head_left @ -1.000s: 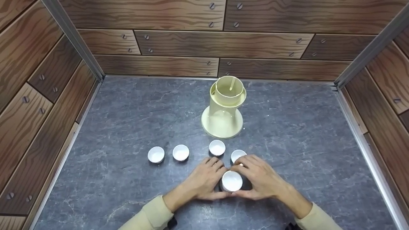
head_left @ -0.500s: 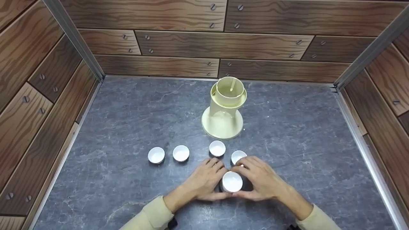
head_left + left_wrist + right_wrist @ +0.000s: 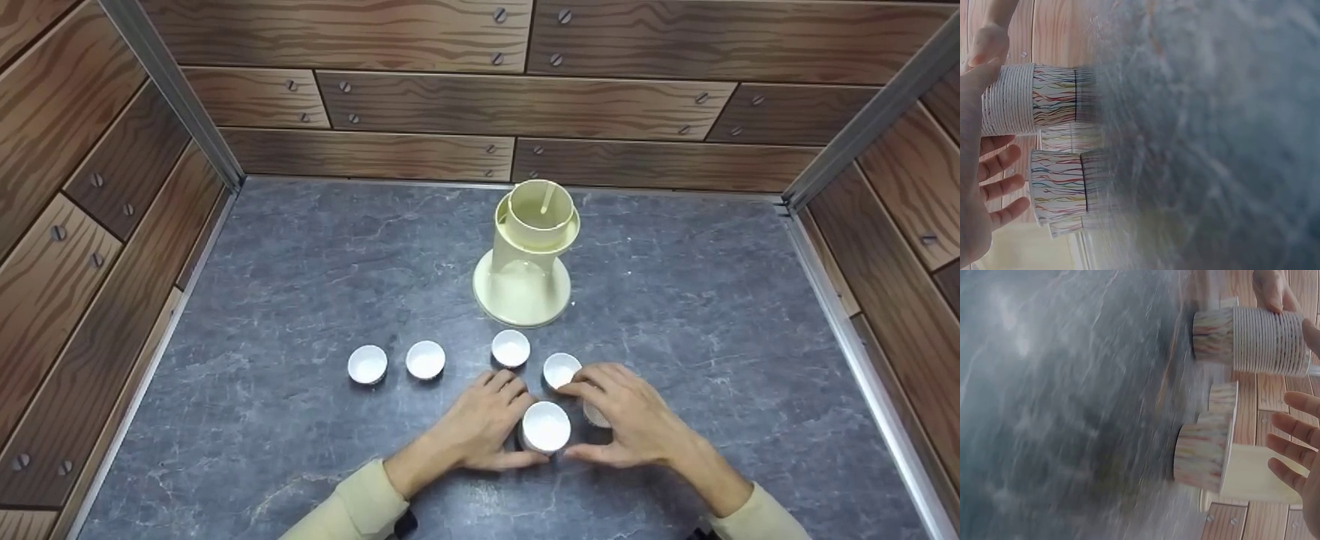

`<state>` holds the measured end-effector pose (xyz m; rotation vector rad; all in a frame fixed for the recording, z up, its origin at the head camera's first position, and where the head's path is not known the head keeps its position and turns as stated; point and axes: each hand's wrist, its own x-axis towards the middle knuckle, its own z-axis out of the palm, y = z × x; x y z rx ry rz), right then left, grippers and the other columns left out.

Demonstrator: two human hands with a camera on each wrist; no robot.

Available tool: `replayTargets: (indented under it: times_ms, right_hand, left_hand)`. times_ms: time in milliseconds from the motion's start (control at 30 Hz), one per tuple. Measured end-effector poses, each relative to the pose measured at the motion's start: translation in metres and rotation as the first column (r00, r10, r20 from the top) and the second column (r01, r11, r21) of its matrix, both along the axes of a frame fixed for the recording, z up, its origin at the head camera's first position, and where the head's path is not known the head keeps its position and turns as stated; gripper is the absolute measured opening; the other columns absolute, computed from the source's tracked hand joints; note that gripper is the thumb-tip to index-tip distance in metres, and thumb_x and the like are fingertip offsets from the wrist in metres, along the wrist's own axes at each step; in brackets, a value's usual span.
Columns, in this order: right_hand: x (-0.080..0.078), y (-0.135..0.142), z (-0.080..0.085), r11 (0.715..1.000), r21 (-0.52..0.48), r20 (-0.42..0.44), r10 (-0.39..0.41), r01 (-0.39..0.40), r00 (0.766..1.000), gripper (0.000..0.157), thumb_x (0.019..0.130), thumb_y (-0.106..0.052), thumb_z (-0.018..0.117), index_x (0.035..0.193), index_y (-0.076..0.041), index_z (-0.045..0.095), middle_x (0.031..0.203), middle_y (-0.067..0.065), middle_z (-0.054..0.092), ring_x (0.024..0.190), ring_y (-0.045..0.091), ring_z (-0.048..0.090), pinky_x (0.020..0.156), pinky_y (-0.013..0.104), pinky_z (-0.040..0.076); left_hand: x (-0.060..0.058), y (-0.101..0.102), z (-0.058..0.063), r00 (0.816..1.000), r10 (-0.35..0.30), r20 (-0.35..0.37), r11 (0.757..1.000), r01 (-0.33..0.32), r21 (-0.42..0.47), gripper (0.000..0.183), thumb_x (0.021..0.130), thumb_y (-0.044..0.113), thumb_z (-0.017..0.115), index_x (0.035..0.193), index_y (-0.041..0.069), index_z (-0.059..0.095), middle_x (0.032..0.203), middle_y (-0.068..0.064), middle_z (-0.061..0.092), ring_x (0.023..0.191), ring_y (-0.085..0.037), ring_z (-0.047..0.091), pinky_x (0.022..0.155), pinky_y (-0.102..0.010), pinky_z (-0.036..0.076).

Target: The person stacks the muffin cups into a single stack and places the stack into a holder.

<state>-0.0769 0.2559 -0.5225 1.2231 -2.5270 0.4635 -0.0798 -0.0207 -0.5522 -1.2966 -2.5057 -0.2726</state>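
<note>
My stack of cups (image 3: 546,427) stands long axis upright btwn my hands, well off the surface's (image 3: 300,277) far edge, L hand (image 3: 486,421) nearer w/ thumb & fingers curved round it, R hand (image 3: 634,416) spread, holding nothing, just off its R side.

right hand (image 3: 630,414) partly hides a cup (image 3: 595,415)

A streaked, apparently paper cup stack (image 3: 546,427) stands upright on the tabletop (image 3: 300,285).

My left hand (image 3: 972,194) round stacked cups (image 3: 1044,97), thumb against ribbed rims (image 3: 1009,100). Single streaked cup (image 3: 1058,185) beside my fingertips (image 3: 1021,205). My right hand (image 3: 990,45) beyond.
</note>
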Motion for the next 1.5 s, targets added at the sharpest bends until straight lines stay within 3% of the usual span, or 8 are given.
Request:
replayTargets:
  times_ms: [433, 900, 1233, 1500]
  right_hand:
    - [-0.010, 0.027, -0.013, 0.993, 0.037, -0.013, -0.113, 0.113, 0.994, 0.078, 0.066, -0.067, 0.090, 0.122, -0.017, 0.071, 0.117, 0.002, 0.069, 0.107, 0.021, 0.067, 0.094, 0.043, 0.056]
    - [-0.017, 0.040, -0.026, 0.975, 0.105, 0.068, -0.206, 0.198, 0.976, 0.079, 0.070, -0.073, 0.085, 0.127, -0.020, 0.070, 0.120, 0.000, 0.068, 0.108, 0.021, 0.066, 0.097, 0.045, 0.056]
    - [-0.017, 0.046, -0.031, 0.961, 0.150, 0.122, -0.250, 0.231, 0.961, 0.081, 0.072, -0.077, 0.081, 0.128, -0.019, 0.071, 0.122, 0.001, 0.068, 0.110, 0.023, 0.066, 0.095, 0.046, 0.056]
    - [-0.018, 0.049, -0.034, 0.964, 0.147, 0.117, -0.241, 0.223, 0.963, 0.079, 0.072, -0.077, 0.081, 0.126, -0.019, 0.072, 0.121, 0.001, 0.068, 0.109, 0.022, 0.065, 0.095, 0.045, 0.056]
  left_hand:
    - [0.001, 0.000, 0.001, 1.000, 0.010, 0.015, 1.000, -0.009, -0.008, 0.067, 0.086, 0.084, 0.058, 0.114, 0.024, 0.066, 0.108, 0.005, 0.065, 0.107, -0.015, 0.060, 0.090, -0.032, 0.049]
    - [0.001, 0.000, 0.002, 1.000, 0.008, 0.006, 1.000, -0.008, 0.010, 0.067, 0.085, 0.084, 0.059, 0.113, 0.023, 0.066, 0.108, 0.005, 0.065, 0.107, -0.016, 0.059, 0.092, -0.033, 0.050]
    - [0.002, 0.001, 0.002, 1.000, 0.015, 0.025, 1.000, -0.015, -0.007, 0.067, 0.086, 0.083, 0.059, 0.116, 0.023, 0.066, 0.109, 0.005, 0.065, 0.108, -0.015, 0.059, 0.092, -0.033, 0.050]
    - [0.001, 0.001, 0.000, 1.000, 0.015, 0.024, 1.000, -0.015, -0.009, 0.066, 0.086, 0.083, 0.059, 0.115, 0.024, 0.066, 0.109, 0.006, 0.064, 0.108, -0.015, 0.059, 0.091, -0.032, 0.049]
